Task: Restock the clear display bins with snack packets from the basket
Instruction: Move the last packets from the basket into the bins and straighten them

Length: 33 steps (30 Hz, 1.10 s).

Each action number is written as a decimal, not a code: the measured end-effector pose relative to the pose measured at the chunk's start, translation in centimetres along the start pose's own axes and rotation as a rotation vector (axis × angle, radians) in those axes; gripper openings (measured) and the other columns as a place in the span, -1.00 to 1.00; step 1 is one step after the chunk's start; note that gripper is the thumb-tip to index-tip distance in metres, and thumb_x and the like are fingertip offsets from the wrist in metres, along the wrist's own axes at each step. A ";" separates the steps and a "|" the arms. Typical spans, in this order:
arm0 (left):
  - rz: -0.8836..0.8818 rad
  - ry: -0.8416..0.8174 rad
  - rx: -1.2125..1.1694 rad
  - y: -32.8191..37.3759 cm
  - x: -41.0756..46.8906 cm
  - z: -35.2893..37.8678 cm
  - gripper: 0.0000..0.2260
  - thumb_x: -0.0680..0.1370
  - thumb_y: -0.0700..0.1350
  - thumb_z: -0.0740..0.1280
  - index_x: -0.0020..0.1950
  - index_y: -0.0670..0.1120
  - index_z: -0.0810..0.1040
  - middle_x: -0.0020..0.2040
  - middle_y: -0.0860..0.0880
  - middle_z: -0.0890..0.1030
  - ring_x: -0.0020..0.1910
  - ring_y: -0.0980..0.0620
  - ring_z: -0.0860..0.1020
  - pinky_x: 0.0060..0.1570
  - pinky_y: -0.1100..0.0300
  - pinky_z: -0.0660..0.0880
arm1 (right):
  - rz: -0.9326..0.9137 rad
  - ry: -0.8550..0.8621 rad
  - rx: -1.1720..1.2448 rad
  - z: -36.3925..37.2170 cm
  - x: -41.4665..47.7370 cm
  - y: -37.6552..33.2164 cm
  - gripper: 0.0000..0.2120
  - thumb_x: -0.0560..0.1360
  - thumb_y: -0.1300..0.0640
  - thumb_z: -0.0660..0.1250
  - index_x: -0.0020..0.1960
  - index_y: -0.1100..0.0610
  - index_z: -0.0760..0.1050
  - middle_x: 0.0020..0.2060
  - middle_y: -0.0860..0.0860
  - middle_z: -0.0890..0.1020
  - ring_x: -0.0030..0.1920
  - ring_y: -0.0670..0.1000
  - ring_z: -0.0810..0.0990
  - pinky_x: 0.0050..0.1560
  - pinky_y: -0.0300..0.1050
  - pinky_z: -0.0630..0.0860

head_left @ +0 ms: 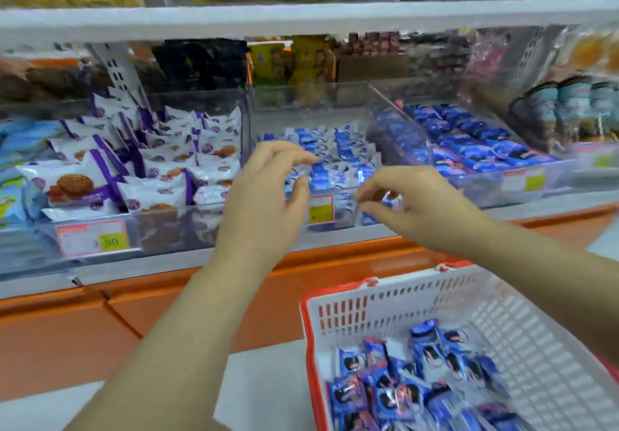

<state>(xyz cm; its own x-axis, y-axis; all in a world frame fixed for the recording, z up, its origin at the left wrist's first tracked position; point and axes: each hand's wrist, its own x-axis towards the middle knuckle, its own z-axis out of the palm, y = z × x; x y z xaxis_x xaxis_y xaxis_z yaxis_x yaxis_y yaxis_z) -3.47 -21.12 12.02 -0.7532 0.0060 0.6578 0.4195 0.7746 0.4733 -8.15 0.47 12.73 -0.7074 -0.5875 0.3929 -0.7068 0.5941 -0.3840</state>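
Basket (402, 300), near end beyond the bottom edge; price label (321, 209) print an illegible blur.

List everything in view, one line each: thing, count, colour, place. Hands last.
basket: one, white with red rim, lower right.
snack packets: many, blue, inside the basket.
middle bin: one, clear, centre.
small packets: many, blue-white, in the middle bin.
biscuit packets: many, white-purple, left bin.
dark packets: many, blue, right bin.
price tags: at least three, red-yellow, bin fronts.
left hand: over the middle bin, grip unclear.
right hand: at its front edge, grip unclear.
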 end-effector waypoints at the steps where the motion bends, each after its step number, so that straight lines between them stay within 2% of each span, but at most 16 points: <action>1: 0.063 -0.088 -0.030 1.1 -0.7 0.7 -0.78 0.55 -0.18 0.26 0.15 -0.06 0.59 0.12 0.03 0.54 0.10 0.10 0.51 0.16 0.22 0.41 | 0.018 0.005 0.021 0.0 -2.4 0.8 -0.93 0.48 0.20 0.43 -0.05 0.08 0.64 -0.18 -0.11 0.67 -0.17 -0.15 0.59 -0.09 -0.33 0.47; 4: 0.166 -0.450 -0.054 3.5 -2.9 3.9 -0.80 0.54 -0.09 0.27 0.13 -0.01 0.60 0.03 0.09 0.58 -0.02 0.16 0.53 0.07 0.21 0.46 | 0.146 -0.102 0.009 1.7 -9.1 4.0 -0.95 0.48 0.18 0.43 -0.06 0.07 0.64 -0.20 -0.13 0.66 -0.20 -0.16 0.58 -0.11 -0.25 0.50; 8: 0.164 -0.858 0.126 4.2 -5.7 8.7 -0.78 0.59 0.01 0.30 0.24 0.09 0.54 0.15 0.10 0.57 0.09 0.11 0.53 0.12 0.06 0.49 | 0.358 -0.388 -0.047 6.1 -15.3 9.4 -0.85 0.52 0.07 0.37 0.07 0.01 0.62 -0.04 -0.10 0.68 -0.09 -0.11 0.61 -0.02 -0.16 0.54; 11: 0.122 -1.083 0.261 3.8 -6.8 11.5 -0.70 0.60 0.08 0.28 0.33 0.12 0.48 0.26 0.07 0.53 0.17 0.05 0.51 0.15 0.02 0.50 | 0.486 -0.647 -0.113 9.3 -18.4 13.4 -0.78 0.58 0.01 0.28 0.19 0.03 0.56 0.03 -0.05 0.64 -0.09 -0.07 0.53 -0.06 -0.21 0.42; 14: 0.060 -1.241 0.330 3.3 -6.9 13.5 -0.63 0.60 0.12 0.28 0.40 0.10 0.42 0.37 0.04 0.48 0.24 0.02 0.49 0.20 0.00 0.50 | 0.609 -0.870 -0.179 12.5 -21.3 16.9 -0.68 0.59 0.01 0.23 0.28 0.10 0.51 0.08 0.05 0.62 -0.05 0.05 0.55 -0.01 -0.09 0.49; 17: 0.026 -1.317 0.353 2.9 -6.5 14.8 -0.59 0.60 0.13 0.26 0.44 0.10 0.38 0.38 0.04 0.46 0.25 0.03 0.47 0.24 0.03 0.48 | 0.757 -0.901 -0.150 15.6 -24.1 19.7 -0.61 0.59 -0.01 0.24 0.38 0.08 0.39 0.24 0.06 0.55 0.08 0.09 0.55 -0.03 -0.11 0.46; 18: 0.013 -1.333 0.349 2.9 -6.4 15.1 -0.58 0.60 0.14 0.26 0.44 0.10 0.38 0.38 0.04 0.46 0.25 0.04 0.47 0.25 0.05 0.47 | 0.832 -0.873 -0.118 16.7 -24.8 20.3 -0.56 0.59 -0.02 0.24 0.42 0.10 0.34 0.23 0.08 0.55 0.03 0.09 0.56 -0.10 -0.12 0.47; 20: -0.021 -1.353 0.341 2.8 -6.2 15.8 -0.57 0.60 0.16 0.26 0.45 0.10 0.37 0.39 0.05 0.45 0.25 0.06 0.48 0.26 0.08 0.47 | 0.984 -0.794 -0.075 19.1 -26.2 21.3 -0.49 0.59 -0.03 0.26 0.44 0.17 0.25 0.07 0.13 0.60 -0.16 0.08 0.58 -0.24 -0.08 0.52; 22: -0.053 -1.362 0.337 2.8 -6.1 16.5 -0.56 0.59 0.17 0.26 0.45 0.10 0.36 0.40 0.07 0.45 0.25 0.07 0.48 0.26 0.11 0.47 | 1.104 -0.693 -0.048 21.4 -27.4 22.4 -0.55 0.55 -0.03 0.29 0.33 0.20 0.35 -0.05 0.14 0.61 -0.15 0.12 0.60 -0.19 -0.01 0.57; 24: -0.069 -1.370 0.332 2.7 -6.2 17.1 -0.56 0.59 0.17 0.26 0.45 0.11 0.36 0.41 0.07 0.44 0.25 0.07 0.48 0.25 0.12 0.48 | 1.185 -0.591 -0.036 23.0 -28.2 23.1 -0.70 0.53 0.01 0.30 0.18 0.16 0.47 -0.08 0.13 0.60 -0.10 0.16 0.60 -0.15 0.03 0.56; 27: -0.090 -1.382 0.320 2.4 -6.4 17.3 -0.56 0.59 0.16 0.27 0.45 0.12 0.36 0.42 0.09 0.43 0.28 0.09 0.46 0.28 0.13 0.47 | 1.180 -0.670 -0.109 23.7 -28.4 22.8 -0.89 0.60 0.12 0.23 0.10 0.12 0.43 -0.22 0.06 0.52 -0.23 0.10 0.55 -0.35 -0.04 0.42; 29: -0.095 -1.388 0.313 2.0 -6.4 17.1 -0.57 0.59 0.17 0.27 0.44 0.12 0.37 0.42 0.11 0.42 0.29 0.11 0.46 0.27 0.17 0.45 | 1.162 -0.703 -0.186 23.8 -28.4 22.6 -0.96 0.60 0.19 0.22 0.04 0.10 0.41 -0.27 0.04 0.48 -0.27 0.09 0.53 -0.35 -0.04 0.40; 33: -0.117 -1.380 0.321 1.4 -6.2 16.7 -0.56 0.58 0.18 0.27 0.45 0.15 0.36 0.41 0.12 0.43 0.25 0.14 0.47 0.23 0.19 0.46 | 1.085 -0.738 -0.324 23.2 -27.5 22.2 -0.89 0.56 0.24 0.23 0.03 0.06 0.46 -0.21 0.02 0.55 -0.26 0.09 0.54 -0.33 -0.04 0.42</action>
<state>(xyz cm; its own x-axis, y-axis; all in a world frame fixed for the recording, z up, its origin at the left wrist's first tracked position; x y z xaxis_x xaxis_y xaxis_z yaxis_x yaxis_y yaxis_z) -6.67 -9.52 -1.23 -0.7353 0.3907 -0.5538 0.3309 0.9200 0.2098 -4.59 17.07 -26.02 -0.8148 0.1625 -0.5565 0.1679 0.9849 0.0418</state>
